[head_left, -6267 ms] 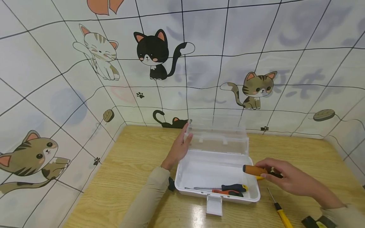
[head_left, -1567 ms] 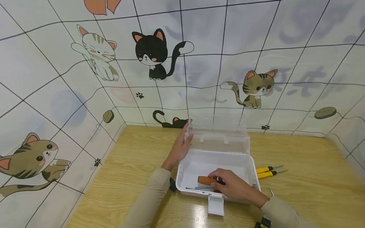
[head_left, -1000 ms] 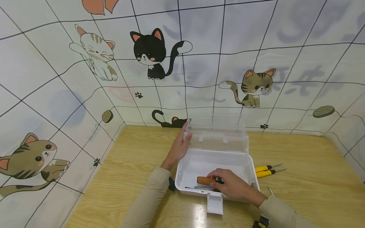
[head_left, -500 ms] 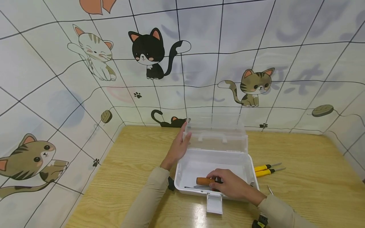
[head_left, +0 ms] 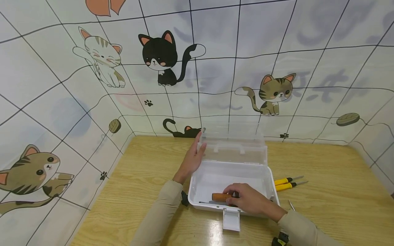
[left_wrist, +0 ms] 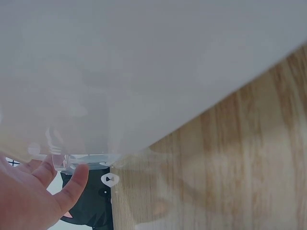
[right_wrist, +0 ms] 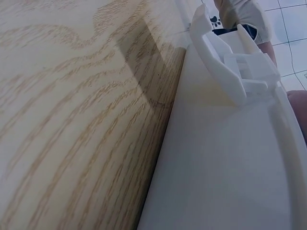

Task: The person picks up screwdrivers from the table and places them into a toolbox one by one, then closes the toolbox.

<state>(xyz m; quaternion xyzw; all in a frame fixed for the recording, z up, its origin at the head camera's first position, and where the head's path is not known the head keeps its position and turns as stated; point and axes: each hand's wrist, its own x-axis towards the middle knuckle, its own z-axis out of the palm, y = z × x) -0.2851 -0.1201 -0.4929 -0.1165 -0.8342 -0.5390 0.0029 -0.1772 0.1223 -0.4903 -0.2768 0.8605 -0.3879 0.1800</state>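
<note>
A white toolbox [head_left: 227, 176] stands with its clear lid [head_left: 235, 155] raised at the back. My left hand [head_left: 191, 162] holds the lid's left edge, thumb in front; the left wrist view also shows this hand [left_wrist: 45, 196] at the lid. Low inside the box, near its front wall, my right hand [head_left: 247, 198] grips a tool with a thick orange-brown handle [head_left: 220, 197] and a dark part. Its far end is hidden under the hand. Thin metal shafts [head_left: 212, 203] lie along the front wall; their handles are covered by the hand.
Two yellow-handled screwdrivers [head_left: 284, 186] lie right of the box. A metal tip [head_left: 291, 205] shows beside the right sleeve. The white front latch [head_left: 231, 220] hangs down, also seen as a latch [right_wrist: 240, 62] in the right wrist view. A cat-patterned wall backs the wooden table [head_left: 332, 191].
The right hand has carried the orange-brown-handled tool from the box's right side leftward and down inside. Over the last second it has lowered only slightly. The left hand stays at the lid.
</note>
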